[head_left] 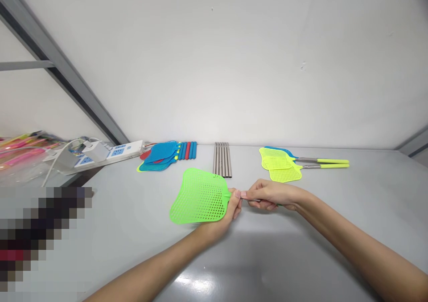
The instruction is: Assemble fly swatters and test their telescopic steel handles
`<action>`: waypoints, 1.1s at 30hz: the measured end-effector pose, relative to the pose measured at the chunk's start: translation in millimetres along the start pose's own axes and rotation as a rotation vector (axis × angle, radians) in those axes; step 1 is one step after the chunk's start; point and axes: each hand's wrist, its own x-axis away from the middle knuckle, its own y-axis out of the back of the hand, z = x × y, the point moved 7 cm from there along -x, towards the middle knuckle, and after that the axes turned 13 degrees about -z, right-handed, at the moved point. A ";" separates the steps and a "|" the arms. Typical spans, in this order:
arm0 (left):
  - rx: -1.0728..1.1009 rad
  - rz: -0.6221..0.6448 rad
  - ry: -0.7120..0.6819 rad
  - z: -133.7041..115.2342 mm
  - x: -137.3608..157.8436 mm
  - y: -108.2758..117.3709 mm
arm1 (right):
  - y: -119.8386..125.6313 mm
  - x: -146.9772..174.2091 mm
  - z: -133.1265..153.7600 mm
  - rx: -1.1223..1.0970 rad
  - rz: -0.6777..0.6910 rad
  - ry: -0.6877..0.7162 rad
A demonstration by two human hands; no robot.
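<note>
A bright green fly swatter head [201, 197], full of small holes, is raised over the grey table with its wide end to the left. My left hand [232, 207] is closed round the neck of it, thumb on top. Just to the right, my right hand [264, 195] pinches a thin metal rod [250, 200] that runs in line with the neck. A bit of green shows under the right palm. The fingertips of both hands almost meet, and they hide the place where rod and neck come together.
Several metal tubes [222, 159] lie side by side behind my hands. Swatter heads [162, 153] and coloured grips [187, 150] are grouped back left. Yellow swatters [281, 161] with rods and handles rest back right. A power strip [113, 155] with plugs and cables sits at the left edge.
</note>
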 end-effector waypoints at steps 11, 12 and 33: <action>0.076 -0.006 0.031 4.4 -5.4 1.1 | -0.1 -1.0 9.0 0.072 -0.064 0.157; 0.094 -0.004 0.034 4.7 -5.1 0.7 | -0.5 -0.3 9.7 0.073 -0.062 0.162; 0.095 0.020 0.086 12.0 -3.6 -3.5 | -7.4 0.1 14.3 0.066 -0.088 0.239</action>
